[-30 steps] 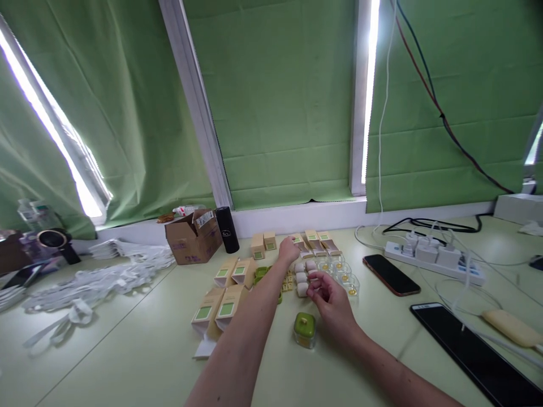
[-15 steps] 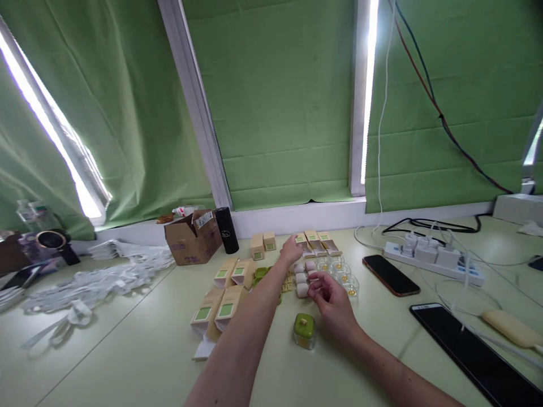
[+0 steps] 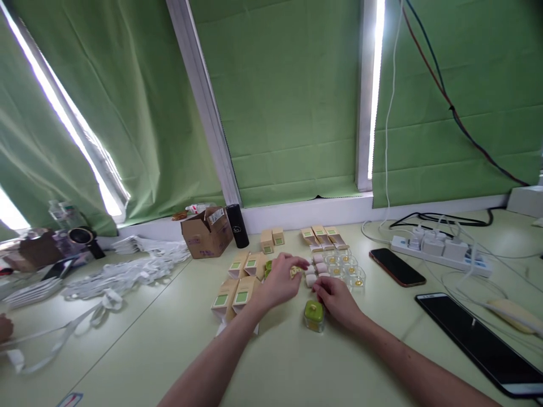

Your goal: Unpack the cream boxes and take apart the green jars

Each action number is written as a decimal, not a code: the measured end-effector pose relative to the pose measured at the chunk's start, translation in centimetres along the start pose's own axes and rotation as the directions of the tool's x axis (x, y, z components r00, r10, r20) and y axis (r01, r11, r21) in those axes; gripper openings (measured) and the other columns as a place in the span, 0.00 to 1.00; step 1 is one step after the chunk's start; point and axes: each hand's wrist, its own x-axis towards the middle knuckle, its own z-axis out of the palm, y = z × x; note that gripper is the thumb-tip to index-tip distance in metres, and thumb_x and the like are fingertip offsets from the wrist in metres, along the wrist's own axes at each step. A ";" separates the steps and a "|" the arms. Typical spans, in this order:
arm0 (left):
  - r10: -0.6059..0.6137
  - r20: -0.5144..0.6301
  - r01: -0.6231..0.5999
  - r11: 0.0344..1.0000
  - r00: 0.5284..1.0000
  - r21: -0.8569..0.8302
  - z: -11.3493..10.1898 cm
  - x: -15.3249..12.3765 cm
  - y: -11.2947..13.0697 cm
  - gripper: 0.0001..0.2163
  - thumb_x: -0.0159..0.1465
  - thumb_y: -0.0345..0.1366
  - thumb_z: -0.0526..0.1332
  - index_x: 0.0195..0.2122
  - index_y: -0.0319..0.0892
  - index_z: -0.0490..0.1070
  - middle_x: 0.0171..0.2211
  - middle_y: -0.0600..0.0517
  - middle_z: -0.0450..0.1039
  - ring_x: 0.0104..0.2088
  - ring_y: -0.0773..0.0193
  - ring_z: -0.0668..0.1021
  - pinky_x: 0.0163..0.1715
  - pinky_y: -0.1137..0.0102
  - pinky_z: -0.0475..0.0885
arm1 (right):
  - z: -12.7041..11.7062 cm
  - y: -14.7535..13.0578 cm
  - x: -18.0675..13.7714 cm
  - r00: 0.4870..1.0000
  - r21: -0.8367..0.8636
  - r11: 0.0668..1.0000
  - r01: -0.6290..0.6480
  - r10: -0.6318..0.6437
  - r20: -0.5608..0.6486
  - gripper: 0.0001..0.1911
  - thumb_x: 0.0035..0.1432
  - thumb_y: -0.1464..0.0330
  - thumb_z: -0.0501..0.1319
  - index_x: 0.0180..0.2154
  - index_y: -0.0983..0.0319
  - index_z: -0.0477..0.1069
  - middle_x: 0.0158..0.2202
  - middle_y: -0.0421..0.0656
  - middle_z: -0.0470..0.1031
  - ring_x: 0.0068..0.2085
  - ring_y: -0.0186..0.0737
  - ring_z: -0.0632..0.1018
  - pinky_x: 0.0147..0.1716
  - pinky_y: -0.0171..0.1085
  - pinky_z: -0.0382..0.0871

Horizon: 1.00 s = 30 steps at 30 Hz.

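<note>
My left hand (image 3: pixel 285 278) hovers with bent, parted fingers over small yellow tags (image 3: pixel 296 272); I see nothing in it. My right hand (image 3: pixel 337 298) has its fingertips drawn together beside the pale pinkish-white rounded blocks (image 3: pixel 311 280); whatever they may hold is hidden. Just below, a small clear jar with a green lid (image 3: pixel 314 312) stands upright near the right hand's wrist side. Clear jars with yellow centres (image 3: pixel 351 270) stand grouped behind the right hand. Green lids (image 3: pixel 268 267) show partly behind the left hand.
Kraft boxes with green labels (image 3: pixel 224 295) stand left; more boxes (image 3: pixel 324 237) lie at the back. A carton (image 3: pixel 207 237) and black bottle (image 3: pixel 237 227) are behind. White straps (image 3: pixel 123 282) and another person's hand (image 3: pixel 5 328) are far left. Phones (image 3: pixel 396 267) and a power strip (image 3: pixel 441 254) lie right.
My left hand has come back from the boxes at the rear to the small yellow tags. My right hand's fingers have drawn closer together. The camera view has shifted slightly left.
</note>
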 end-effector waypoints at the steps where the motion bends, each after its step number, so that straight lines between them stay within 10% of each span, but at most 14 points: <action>1: 0.017 0.048 -0.018 1.000 0.999 0.016 -0.2 -1.2 0.3 0.17 0.61 0.27 0.60 0.46 0.51 0.80 0.49 0.46 0.77 0.56 0.49 0.75 0.58 0.52 0.71 | 0.0 0.1 0.0 1.000 -0.007 1.000 0.000 0.000 0.009 0.13 0.59 0.57 0.61 0.29 0.59 0.73 0.20 0.37 0.71 0.21 0.36 0.69 0.22 0.34 0.60; 6: 0.136 0.331 -0.128 0.991 0.934 -0.044 -0.4 -4.4 1.1 0.25 0.58 0.26 0.63 0.56 0.52 0.75 0.54 0.50 0.76 0.59 0.50 0.69 0.62 0.53 0.66 | 0.0 0.7 0.4 0.999 -0.023 0.999 -0.022 0.023 0.034 0.14 0.59 0.57 0.59 0.26 0.58 0.70 0.19 0.37 0.70 0.19 0.36 0.68 0.20 0.34 0.59; 11: 0.113 0.364 -0.107 0.994 0.924 -0.039 0.6 -4.9 0.9 0.25 0.55 0.33 0.73 0.54 0.50 0.76 0.53 0.48 0.76 0.57 0.46 0.68 0.61 0.52 0.64 | -0.2 1.1 0.8 0.999 -0.027 0.999 -0.030 0.031 0.041 0.13 0.58 0.58 0.60 0.27 0.59 0.72 0.20 0.37 0.70 0.19 0.36 0.68 0.20 0.35 0.61; 21: -0.029 -0.014 0.025 0.968 0.999 -0.248 2.1 -4.6 -1.2 0.16 0.57 0.35 0.74 0.48 0.45 0.81 0.45 0.47 0.71 0.49 0.53 0.74 0.54 0.58 0.71 | -0.3 -1.1 -0.2 0.993 0.214 0.977 0.014 -0.038 0.110 0.24 0.62 0.44 0.61 0.36 0.60 0.76 0.28 0.39 0.71 0.24 0.36 0.71 0.19 0.34 0.67; 30: -0.104 -0.176 0.044 0.948 0.979 -0.314 2.5 -4.0 -2.6 0.16 0.63 0.48 0.70 0.45 0.43 0.82 0.41 0.46 0.71 0.44 0.53 0.76 0.48 0.60 0.74 | 0.8 -1.3 -0.8 0.969 0.445 0.895 0.002 -0.112 0.221 0.26 0.55 0.53 0.74 0.50 0.59 0.75 0.41 0.46 0.78 0.40 0.45 0.80 0.33 0.43 0.83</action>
